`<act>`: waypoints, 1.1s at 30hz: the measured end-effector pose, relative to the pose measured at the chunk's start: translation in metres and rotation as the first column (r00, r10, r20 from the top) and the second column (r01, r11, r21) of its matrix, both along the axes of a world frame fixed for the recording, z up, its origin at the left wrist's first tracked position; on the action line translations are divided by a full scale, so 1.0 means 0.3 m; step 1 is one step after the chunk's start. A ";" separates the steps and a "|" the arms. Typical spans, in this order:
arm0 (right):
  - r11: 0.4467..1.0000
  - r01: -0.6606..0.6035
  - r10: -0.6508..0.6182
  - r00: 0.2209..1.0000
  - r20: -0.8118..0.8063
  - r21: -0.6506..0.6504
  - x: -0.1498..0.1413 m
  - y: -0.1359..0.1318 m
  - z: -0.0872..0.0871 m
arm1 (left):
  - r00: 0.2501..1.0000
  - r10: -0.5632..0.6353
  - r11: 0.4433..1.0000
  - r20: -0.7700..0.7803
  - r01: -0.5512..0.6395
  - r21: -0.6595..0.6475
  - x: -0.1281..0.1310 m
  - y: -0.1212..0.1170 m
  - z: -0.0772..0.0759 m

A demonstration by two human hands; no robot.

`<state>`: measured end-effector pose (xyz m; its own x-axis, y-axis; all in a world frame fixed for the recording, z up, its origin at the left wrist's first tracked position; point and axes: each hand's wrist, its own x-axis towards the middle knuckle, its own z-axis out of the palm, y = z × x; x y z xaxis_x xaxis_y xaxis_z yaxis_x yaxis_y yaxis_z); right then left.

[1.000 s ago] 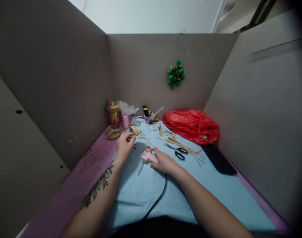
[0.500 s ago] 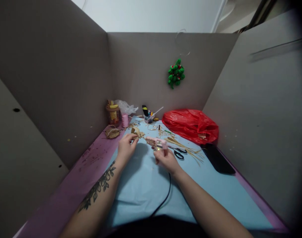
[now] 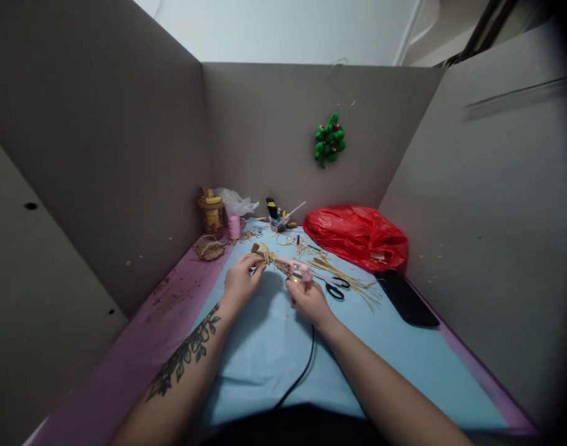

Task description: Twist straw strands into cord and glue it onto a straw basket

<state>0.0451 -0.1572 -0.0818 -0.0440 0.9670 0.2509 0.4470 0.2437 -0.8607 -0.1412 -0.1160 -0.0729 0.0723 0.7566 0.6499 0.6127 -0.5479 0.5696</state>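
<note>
A pink hot glue gun (image 3: 298, 271) is gripped in my right hand (image 3: 308, 300), its nozzle pointing left and its black cord (image 3: 306, 370) trailing down toward me. My left hand (image 3: 242, 280) pinches a small straw-coloured woven piece (image 3: 265, 253) made of dry plant strips. The glue gun's tip meets or nearly touches the right side of this piece; the exact contact is too small to tell. Black-handled scissors (image 3: 335, 290) lie just right of my right hand, beside long dry straw strips (image 3: 346, 279).
A red plastic bag (image 3: 357, 236) and a black flat object (image 3: 406, 298) lie at the right. At the back stand a cup of pens and tools (image 3: 279, 222), pink thread spool (image 3: 234, 227) and brown jar (image 3: 212, 214). A small woven piece (image 3: 210, 249) rests left. Grey panels enclose the table.
My left hand has moved slightly right with the woven piece, closing the gap to the glue gun's nozzle. The glue gun has tilted and shifted a little.
</note>
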 end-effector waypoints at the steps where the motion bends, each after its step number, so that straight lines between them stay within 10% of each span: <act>1: 1.000 0.000 0.000 1.000 -0.002 0.001 0.000 0.000 -0.001 | 1.000 -0.001 1.000 0.002 0.001 0.002 0.000 -0.001 0.001; 13: 0.999 -0.033 0.033 0.998 0.056 0.007 -0.005 -0.011 -0.002 | 1.000 0.013 1.000 -0.009 -0.012 0.027 -0.001 -0.004 0.006; 23: 0.962 -0.096 0.033 0.971 0.238 0.257 -0.031 -0.042 0.062 | 1.000 0.027 0.999 0.016 -0.027 -0.029 0.005 -0.008 0.009; 33: 0.987 -0.033 0.004 0.983 0.186 0.155 -0.013 -0.016 -0.005 | 0.996 0.003 0.999 0.087 0.001 -0.038 0.007 0.000 0.005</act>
<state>0.0411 -0.1620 -0.0831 -0.1209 0.9148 0.3855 0.5884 0.3788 -0.7144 -0.1391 -0.1161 -0.0715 0.0163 0.7810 0.6243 0.5606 -0.5242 0.6410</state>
